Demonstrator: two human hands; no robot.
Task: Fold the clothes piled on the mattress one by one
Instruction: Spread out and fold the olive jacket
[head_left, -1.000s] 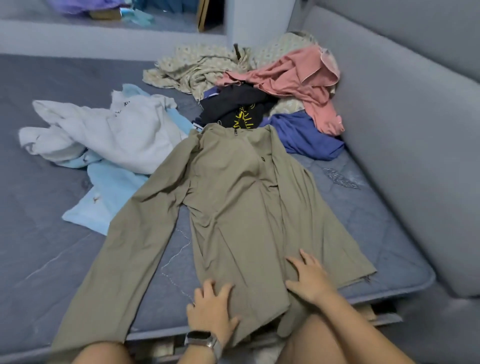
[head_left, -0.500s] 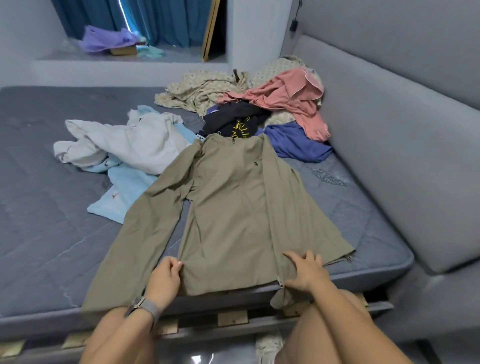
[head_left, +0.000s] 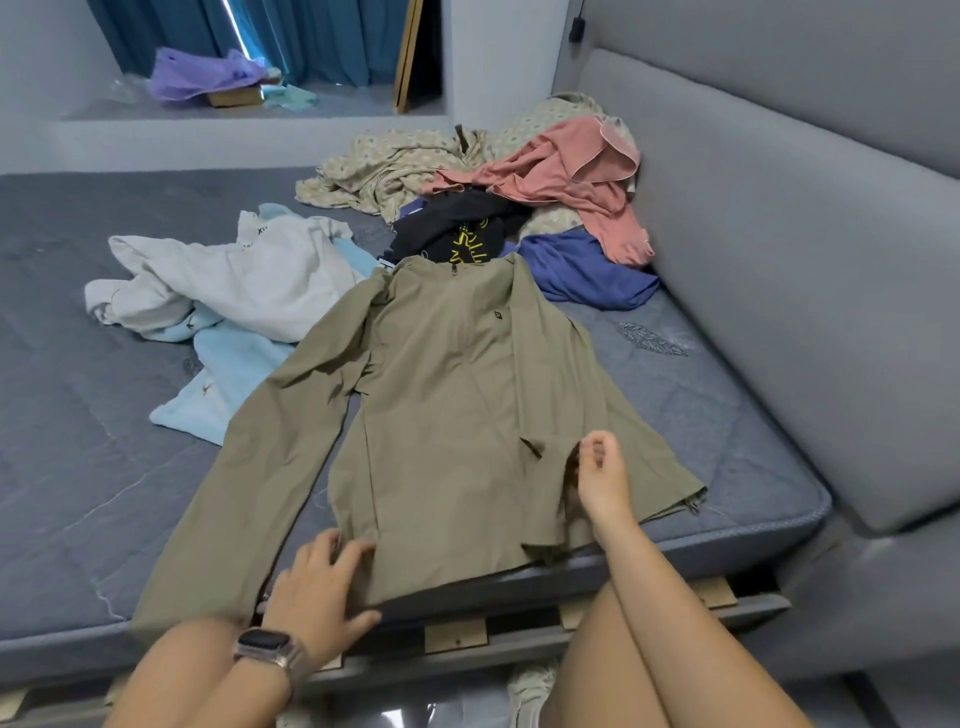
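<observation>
Lying flat on the mattress (head_left: 727, 415), the thin, floppy olive jacket (head_left: 457, 405) is being pinned by the left hand's (head_left: 322, 582) spread fingers; the right hand (head_left: 602, 478), seemingly empty, is hovering loosely curled. Sleeve cuffs are probably best gripped.

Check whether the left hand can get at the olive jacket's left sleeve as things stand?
Probably yes. The left hand rests at the olive jacket hem, and the sleeve lies flat on the mattress right beside it, with nothing on top.

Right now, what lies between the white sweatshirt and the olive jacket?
In the head view, a light blue garment lies between the white sweatshirt and the olive jacket, partly under both.
</observation>
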